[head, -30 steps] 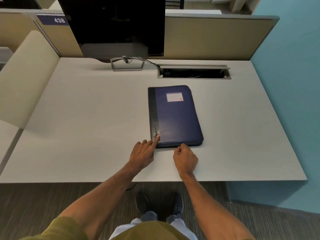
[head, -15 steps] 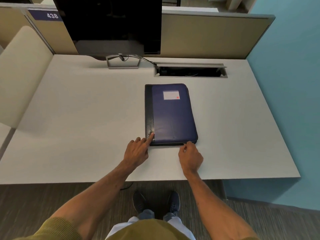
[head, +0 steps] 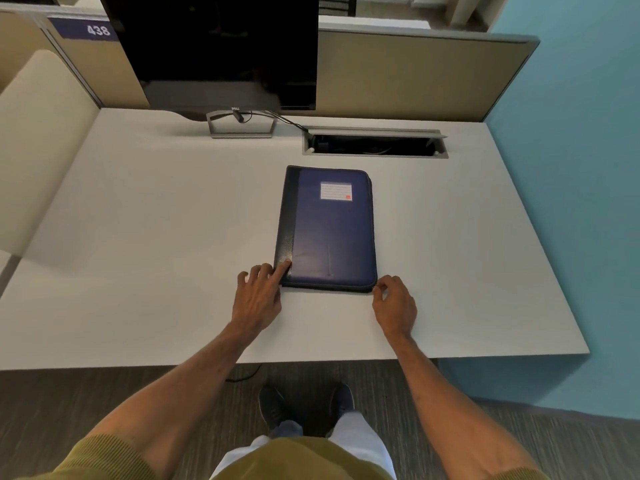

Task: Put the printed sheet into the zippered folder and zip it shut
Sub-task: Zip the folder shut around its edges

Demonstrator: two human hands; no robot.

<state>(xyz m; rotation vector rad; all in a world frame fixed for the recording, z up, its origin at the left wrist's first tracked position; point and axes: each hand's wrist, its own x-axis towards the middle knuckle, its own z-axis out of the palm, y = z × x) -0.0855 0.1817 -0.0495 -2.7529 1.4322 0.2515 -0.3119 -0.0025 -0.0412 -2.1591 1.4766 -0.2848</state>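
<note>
A dark navy, rectangular zippered folder (head: 329, 230) of leather-like material is lying flat and closed on the pale grey counter (head: 156, 237), near its middle, with a black spine strip running along its 9 o'clock side and a small white lined label (head: 336, 191) with a red mark sitting toward its 12 o'clock end. The printed sheet is not showing anywhere in the head view.

The left hand (head: 258, 299) is resting at the folder's 7 o'clock corner, palm down on the counter, with its fingers (head: 284, 266) spread and the forefinger pressing down on the black spine strip at that corner; it is gripping nothing. The right hand (head: 394, 306) is sitting at the folder's 5 o'clock corner, its fingers (head: 381, 289) drawn narrowly together in a pinch right against the zip track there. They appear to be pinching the zip pull, though the pull itself is too small to make out.

At 12 o'clock from the folder, a long rectangular cable slot (head: 374, 145) is lying open in the counter, and at 11 o'clock a black flat monitor (head: 221, 50) is standing on a grey metal stand. A blue placard reading 438 (head: 86, 29) is hanging on the beige partition at 10 o'clock.
</note>
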